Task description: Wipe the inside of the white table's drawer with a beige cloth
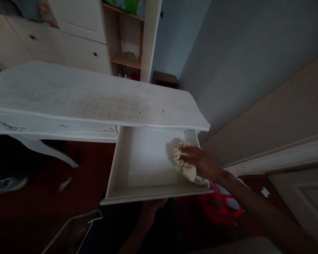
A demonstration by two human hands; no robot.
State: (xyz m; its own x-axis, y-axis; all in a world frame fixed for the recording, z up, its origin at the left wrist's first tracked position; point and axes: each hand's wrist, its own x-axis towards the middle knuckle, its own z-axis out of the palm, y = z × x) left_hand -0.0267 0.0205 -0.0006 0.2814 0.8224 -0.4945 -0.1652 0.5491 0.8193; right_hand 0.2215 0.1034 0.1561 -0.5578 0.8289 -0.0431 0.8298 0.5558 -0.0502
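Observation:
My right hand (201, 162) is closed around a bunched cream cloth (185, 169) at the right side of a pulled-out white drawer (145, 155). The cloth hangs over the drawer's inner right part, close to its side wall and front corner. Below the drawer's front panel is my left hand (152, 208), near its underside. The drawer hides most of its fingers, so I cannot make out their grip. The drawer belongs to a white desk (95, 91) whose top has brownish smudges and two small dark spots.
A white wire hanger (74, 220) is at the lower left. A red bag (219, 208) lies on the floor at right, and a shoe (7, 185) at left. Behind the desk stands a white cabinet (79, 46) with open shelves. A grey wall (241, 63) rises at right.

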